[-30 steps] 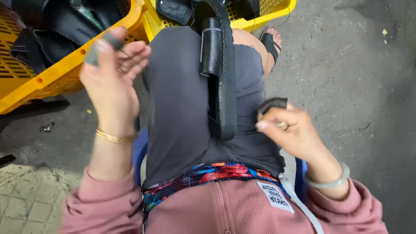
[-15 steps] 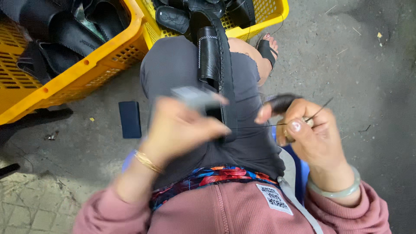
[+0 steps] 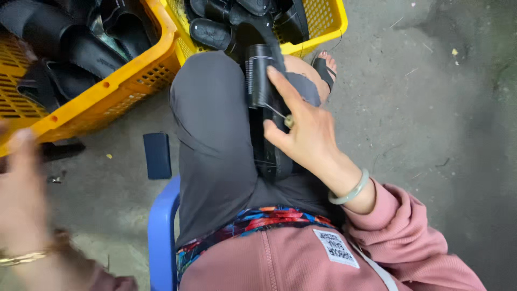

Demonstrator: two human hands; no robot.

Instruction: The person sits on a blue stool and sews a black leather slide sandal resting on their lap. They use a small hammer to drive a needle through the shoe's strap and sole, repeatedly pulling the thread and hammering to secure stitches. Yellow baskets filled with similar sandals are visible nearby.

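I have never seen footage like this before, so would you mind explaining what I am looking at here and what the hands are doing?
No machine is involved: the camera sits on a person's head and looks down at their own lap and two bare hands. The person sits on a blue stool, in grey trousers and a pink top. The right hand, with a pale green bangle on the wrist, rests on a black sandal lying along the thigh; the forefinger presses the sandal's strap, and a thin thread runs across the sandal beside the hand. The left hand is out at the left edge, blurred, so I cannot tell whether it holds anything. On the concrete floor stand two yellow crates filled with more black sandals, and a small dark flat piece lies beside the knee.
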